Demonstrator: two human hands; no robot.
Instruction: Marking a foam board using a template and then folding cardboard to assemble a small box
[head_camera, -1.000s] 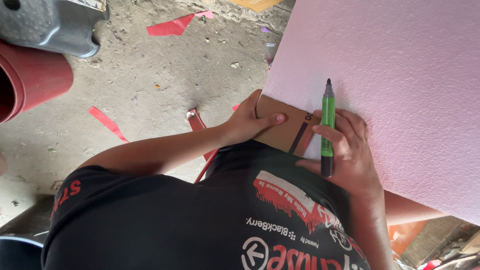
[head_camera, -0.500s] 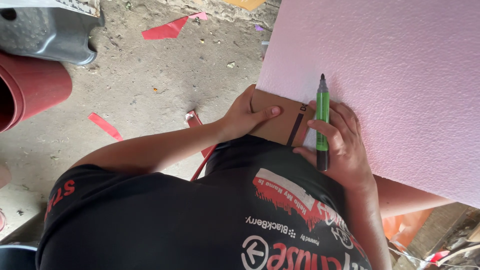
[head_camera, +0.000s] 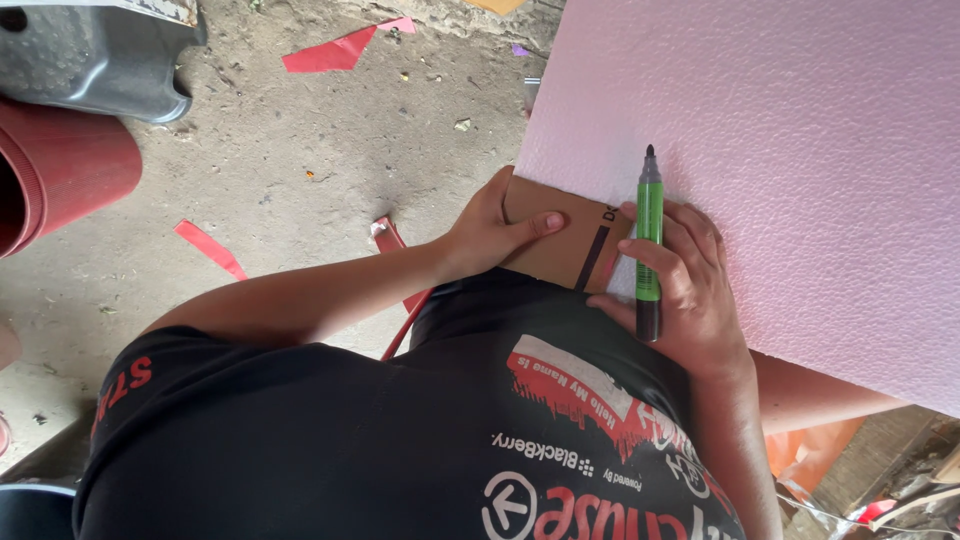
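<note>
A large pink foam sheet (head_camera: 780, 150) fills the upper right. A brown cardboard piece (head_camera: 560, 245) with a black stripe lies on its near corner. My left hand (head_camera: 490, 235) presses the cardboard down, thumb flat on top. My right hand (head_camera: 685, 285) grips a green marker (head_camera: 649, 235) with a black tip that points away from me, over the foam just beside the cardboard's right edge. My black printed shirt covers the lower middle of the view.
A dusty concrete floor (head_camera: 330, 140) lies to the left with red scraps (head_camera: 325, 52) scattered on it. A red rubber roll (head_camera: 55, 180) and a grey metal object (head_camera: 95, 55) sit at the upper left. Debris shows at the lower right.
The view has shifted slightly. My right hand with the marker has slid a little along the cardboard's edge; my left hand still presses the cardboard.
</note>
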